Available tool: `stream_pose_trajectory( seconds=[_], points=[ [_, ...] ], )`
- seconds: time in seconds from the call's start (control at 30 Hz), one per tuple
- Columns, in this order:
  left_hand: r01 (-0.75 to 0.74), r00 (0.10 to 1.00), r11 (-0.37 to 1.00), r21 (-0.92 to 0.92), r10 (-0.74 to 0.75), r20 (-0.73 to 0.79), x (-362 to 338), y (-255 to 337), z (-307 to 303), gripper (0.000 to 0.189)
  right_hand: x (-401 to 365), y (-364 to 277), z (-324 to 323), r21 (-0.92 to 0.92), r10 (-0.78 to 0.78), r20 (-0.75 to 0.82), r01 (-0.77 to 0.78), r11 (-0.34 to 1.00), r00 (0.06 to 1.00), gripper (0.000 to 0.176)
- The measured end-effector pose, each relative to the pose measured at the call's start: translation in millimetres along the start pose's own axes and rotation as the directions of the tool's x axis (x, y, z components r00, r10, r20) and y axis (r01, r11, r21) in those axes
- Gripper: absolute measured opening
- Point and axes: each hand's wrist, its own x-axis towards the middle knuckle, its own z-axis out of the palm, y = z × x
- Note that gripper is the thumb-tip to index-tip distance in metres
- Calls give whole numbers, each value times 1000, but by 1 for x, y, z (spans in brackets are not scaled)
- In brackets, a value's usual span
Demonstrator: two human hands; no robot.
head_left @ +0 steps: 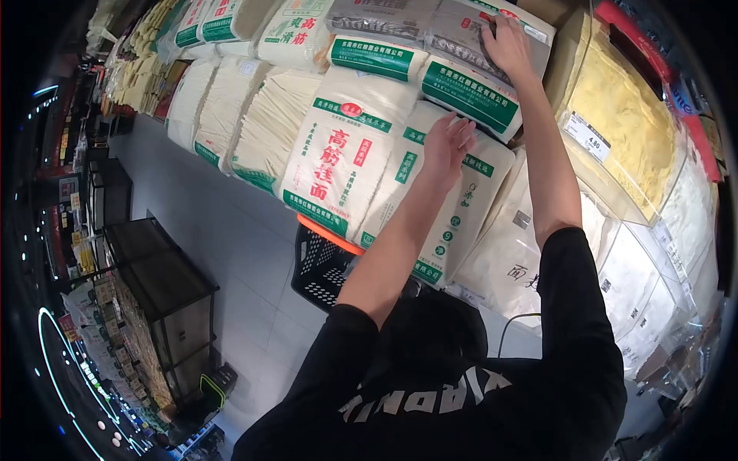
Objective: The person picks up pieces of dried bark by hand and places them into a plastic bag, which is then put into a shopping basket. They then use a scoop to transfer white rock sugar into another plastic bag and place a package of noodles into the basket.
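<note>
My left hand point(448, 147) rests on a white noodle packet with green bands point(469, 200), its fingers apart and slightly bent. Farther up, my right hand point(505, 48) lies over a grey-topped noodle packet with a green label point(475, 92), fingers stretched out on its upper surface. Neither hand is wrapped round a packet. Left of my left hand, a large white noodle packet with red lettering point(342, 150) leans over the display's front. Another grey-topped packet point(377, 27) sits beside the one under my right hand.
A black basket with an orange rim point(319, 265) stands below the packets. More noodle packs point(223, 111) line the left. Clear bins of yellow flour point(619, 123) and white flour sacks point(530, 253) are at right. A black shelf unit point(157, 269) stands across the aisle floor point(254, 238).
</note>
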Motion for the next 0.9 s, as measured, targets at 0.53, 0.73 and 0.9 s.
stream_pose_trajectory(
  seconds=[0.53,0.73,0.9],
  points=[
    [-418,559,-682,600,328,762,153,71,76,47,25,-5,13,-232,268,77,-244,942,960,54],
    [-411,518,-707,575,338,786,144,69,66,52,13,-21,-5,-190,250,130,-223,956,959,48],
    [-380,551,-696,610,359,753,120,65,45,55,-10,-41,-9,-214,215,99,-191,958,972,48]
  ],
)
